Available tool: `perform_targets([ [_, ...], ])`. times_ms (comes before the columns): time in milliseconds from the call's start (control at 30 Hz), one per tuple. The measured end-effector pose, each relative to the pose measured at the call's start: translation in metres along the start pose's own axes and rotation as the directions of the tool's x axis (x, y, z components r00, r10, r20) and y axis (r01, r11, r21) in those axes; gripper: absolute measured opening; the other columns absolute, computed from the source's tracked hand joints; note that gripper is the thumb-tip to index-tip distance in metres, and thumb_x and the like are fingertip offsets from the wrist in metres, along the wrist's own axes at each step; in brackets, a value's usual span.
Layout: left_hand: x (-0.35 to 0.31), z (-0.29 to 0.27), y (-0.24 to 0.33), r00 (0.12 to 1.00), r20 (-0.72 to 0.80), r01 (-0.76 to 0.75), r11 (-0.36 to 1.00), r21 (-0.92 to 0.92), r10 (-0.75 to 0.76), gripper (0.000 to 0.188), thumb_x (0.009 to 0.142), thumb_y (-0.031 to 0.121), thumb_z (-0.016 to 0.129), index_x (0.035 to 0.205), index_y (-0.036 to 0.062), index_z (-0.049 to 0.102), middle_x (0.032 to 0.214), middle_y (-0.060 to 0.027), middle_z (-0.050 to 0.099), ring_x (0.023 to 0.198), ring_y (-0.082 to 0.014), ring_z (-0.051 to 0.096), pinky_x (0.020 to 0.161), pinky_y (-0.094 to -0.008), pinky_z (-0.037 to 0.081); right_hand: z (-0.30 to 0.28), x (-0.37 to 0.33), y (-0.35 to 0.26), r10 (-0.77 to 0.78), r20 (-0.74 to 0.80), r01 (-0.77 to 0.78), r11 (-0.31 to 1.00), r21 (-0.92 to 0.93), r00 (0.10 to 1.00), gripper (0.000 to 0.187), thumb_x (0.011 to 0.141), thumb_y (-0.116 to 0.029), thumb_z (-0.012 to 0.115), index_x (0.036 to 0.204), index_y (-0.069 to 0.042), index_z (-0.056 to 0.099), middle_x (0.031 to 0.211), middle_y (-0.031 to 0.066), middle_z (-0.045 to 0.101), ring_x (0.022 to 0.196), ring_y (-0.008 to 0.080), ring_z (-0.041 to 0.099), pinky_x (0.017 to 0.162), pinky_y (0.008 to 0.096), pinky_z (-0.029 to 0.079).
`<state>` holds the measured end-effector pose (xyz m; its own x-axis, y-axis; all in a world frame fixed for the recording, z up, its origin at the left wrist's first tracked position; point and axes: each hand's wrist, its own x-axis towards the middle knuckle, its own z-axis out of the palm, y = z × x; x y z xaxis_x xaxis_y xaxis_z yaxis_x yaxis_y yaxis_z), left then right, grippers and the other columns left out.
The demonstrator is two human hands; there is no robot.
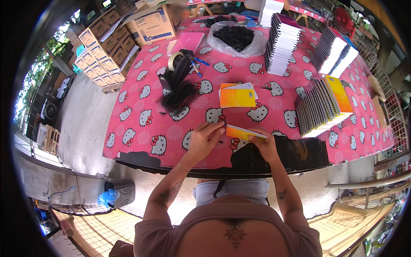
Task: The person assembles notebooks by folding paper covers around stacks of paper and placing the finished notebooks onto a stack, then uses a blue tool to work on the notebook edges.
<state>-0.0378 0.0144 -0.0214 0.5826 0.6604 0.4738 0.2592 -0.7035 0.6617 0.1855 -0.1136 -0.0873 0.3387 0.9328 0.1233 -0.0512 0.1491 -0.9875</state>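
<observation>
My right hand (266, 145) grips a small yellow-orange notebook (240, 132) by its right end, thumb on top, tilted above the table's front edge. At the notebook's left end is my left hand (206, 138), its fingers pinched together; whatever lies between them is too small to make out. Just beyond, loose yellow covers and white sheets (237, 95) lie in a small pile. A heap of black spiral binding coils (177, 97) sits to the left of that pile. Several bound yellow notebooks (319, 107) are stacked on the right.
A black tape dispenser (176, 70) and blue pens (200, 62) lie left of centre, near a pink pad (187, 43). Farther back are a plastic bag of black coils (236, 37) and tall notebook stacks (282, 45). Cardboard boxes (105, 47) stand at the far left. The pink tablecloth (171, 132) is torn in front.
</observation>
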Motion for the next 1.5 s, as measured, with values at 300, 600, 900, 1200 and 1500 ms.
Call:
perform_targets([
  [300, 0.003, 0.009, 0.001, 0.994, -0.1, -0.051, 0.997, -0.053, 0.046, 0.023, 0.083, 0.003, 0.076, 0.105, 0.0031, 0.07, 0.094, -0.0115, 0.068, 0.081, -0.0273, 0.068, 0.069, -0.0344, 0.054, 0.0, 0.002, 0.001, -0.015, 0.001, 0.015, 1.0, 0.02, 1.0, 0.023, 0.095, -0.008, 0.069, 0.117, -0.002, 0.069, 0.103, 0.0027, 0.07, 0.09, 0.008, 0.063, 0.077, 0.0217, 0.052],
  [600, 0.017, 0.003, 0.002, 0.98, 0.057, -0.187, 0.98, -0.065, 0.19, 0.027, 0.085, 0.001, 0.072, 0.111, 0.0036, 0.064, 0.099, -0.0123, 0.063, 0.082, -0.031, 0.066, 0.069, -0.0384, 0.054, -0.004, 0.0, -0.001, -0.038, 0.033, 0.04, 0.999, -0.035, 0.999, 0.022, 0.095, -0.005, 0.067, 0.116, -0.001, 0.07, 0.104, 0.0034, 0.071, 0.093, 0.0096, 0.063, 0.084, 0.0236, 0.05],
  [900, 0.03, 0.001, -0.012, 0.934, 0.304, -0.209, 0.977, 0.031, 0.19, 0.022, 0.094, 0.018, 0.065, 0.113, 0.0066, 0.065, 0.098, -0.0124, 0.064, 0.078, -0.0319, 0.065, 0.066, -0.0414, 0.052, -0.002, -0.001, -0.003, -0.042, 0.022, 0.044, 0.994, -0.105, 0.999, 0.024, 0.093, -0.004, 0.069, 0.117, -0.001, 0.069, 0.102, 0.004, 0.072, 0.094, 0.0089, 0.063, 0.085, 0.024, 0.049],
  [1200, -0.032, 0.035, 0.008, 0.955, 0.217, -0.291, 0.797, 0.53, 0.205, 0.076, 0.094, 0.045, 0.058, 0.149, -0.0021, 0.034, 0.152, -0.0244, 0.036, 0.141, -0.0433, 0.034, 0.111, -0.0685, 0.017, 0.025, -0.001, -0.022, 0.031, -0.118, -0.02, 0.995, 0.096, 0.992, 0.02, 0.094, -0.009, 0.07, 0.112, 0.0, 0.07, 0.1, 0.0014, 0.069, 0.091, 0.0083, 0.061, 0.082, 0.0251, 0.051],
  [1500, -0.024, 0.019, 0.015, 0.932, 0.266, -0.36, 0.687, 0.631, 0.245, 0.08, 0.093, 0.056, 0.053, 0.149, 0.0001, 0.039, 0.156, -0.0181, 0.037, 0.146, -0.0342, 0.032, 0.113, -0.0675, 0.014, 0.034, -0.007, -0.034, -0.01, -0.101, 0.019, 0.996, 0.088, 0.995, 0.027, 0.095, -0.009, 0.068, 0.117, 0.005, 0.065, 0.104, 0.005, 0.07, 0.093, 0.0093, 0.064, 0.084, 0.0252, 0.053],
])
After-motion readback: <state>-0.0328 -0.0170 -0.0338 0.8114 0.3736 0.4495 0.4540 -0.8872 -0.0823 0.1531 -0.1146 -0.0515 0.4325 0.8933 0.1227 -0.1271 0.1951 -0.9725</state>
